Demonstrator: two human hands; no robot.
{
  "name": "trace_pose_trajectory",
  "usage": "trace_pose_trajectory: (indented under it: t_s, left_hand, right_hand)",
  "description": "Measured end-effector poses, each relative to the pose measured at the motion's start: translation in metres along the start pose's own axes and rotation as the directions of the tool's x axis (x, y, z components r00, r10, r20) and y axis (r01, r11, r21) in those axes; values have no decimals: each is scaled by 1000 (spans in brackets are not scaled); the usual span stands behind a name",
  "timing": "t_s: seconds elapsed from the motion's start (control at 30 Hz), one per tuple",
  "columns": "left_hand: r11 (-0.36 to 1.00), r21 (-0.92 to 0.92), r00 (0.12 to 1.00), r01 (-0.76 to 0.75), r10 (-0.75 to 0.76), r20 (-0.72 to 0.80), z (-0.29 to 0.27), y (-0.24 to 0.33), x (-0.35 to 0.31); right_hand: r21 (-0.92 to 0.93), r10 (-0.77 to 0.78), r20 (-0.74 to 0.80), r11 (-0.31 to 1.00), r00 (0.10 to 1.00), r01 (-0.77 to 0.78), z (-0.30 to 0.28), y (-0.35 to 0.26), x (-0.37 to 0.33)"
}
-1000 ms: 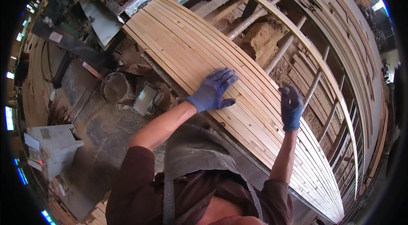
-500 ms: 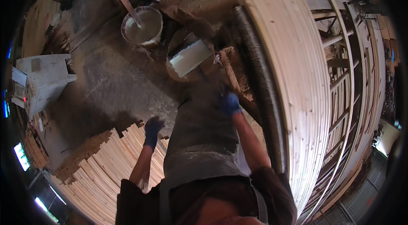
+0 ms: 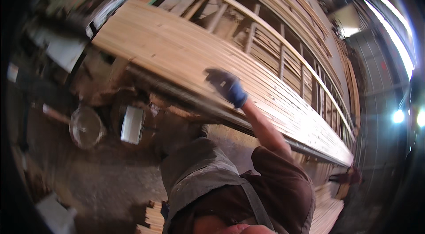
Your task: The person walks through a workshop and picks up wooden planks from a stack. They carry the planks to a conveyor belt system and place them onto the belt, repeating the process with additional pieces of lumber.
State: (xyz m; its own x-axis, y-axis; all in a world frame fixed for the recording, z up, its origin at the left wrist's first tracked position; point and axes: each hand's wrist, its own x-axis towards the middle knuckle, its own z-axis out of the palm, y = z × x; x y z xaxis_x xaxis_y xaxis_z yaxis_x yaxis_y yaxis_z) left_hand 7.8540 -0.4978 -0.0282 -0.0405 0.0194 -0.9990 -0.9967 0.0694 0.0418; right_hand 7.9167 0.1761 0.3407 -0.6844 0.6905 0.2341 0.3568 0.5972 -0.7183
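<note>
My right hand, in a dark blue glove, is over a row of long pale wooden strips laid side by side on a raised frame. Its fingers stretch toward the left and are slightly blurred, with nothing seen in them. Whether the palm touches the wood I cannot tell. Of my left hand only a small patch of blue glove shows beside my apron; its fingers are hidden. A dark rail runs along the near edge of the strips.
On the floor at left stand a round bucket of pale liquid and a pale rectangular block-like thing. More wooden strips are stacked at the bottom. Beyond the row is a slatted frame with timber. A blurred dark shape is at right.
My view has swung to the right, so the strips now cross the middle. My right hand has moved from beside my leg to over the strips. My left hand is now mostly hidden.
</note>
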Motion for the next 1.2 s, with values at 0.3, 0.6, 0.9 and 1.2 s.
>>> trace_pose_trajectory:
  t_s: [0.3,0.6,0.9,1.2]
  left_hand:
    - [163,285,309,-945,734,605,329,211,-160]
    - [-669,17,-193,-743,239,952,694,75,-358]
    - [-966,-259,-345,13,-247,905,865,23,-347]
    - [-800,-561,-257,-213,-508,822,988,24,-339]
  right_hand:
    - [-472,717,152,658,681,-587,-265,193,-50]
    - [-211,647,267,762,714,-612,-292,294,-68]
    - [-164,647,220,763,730,-626,-314,349,-20]
    - [-217,741,391,650,546,-728,-354,342,-10]
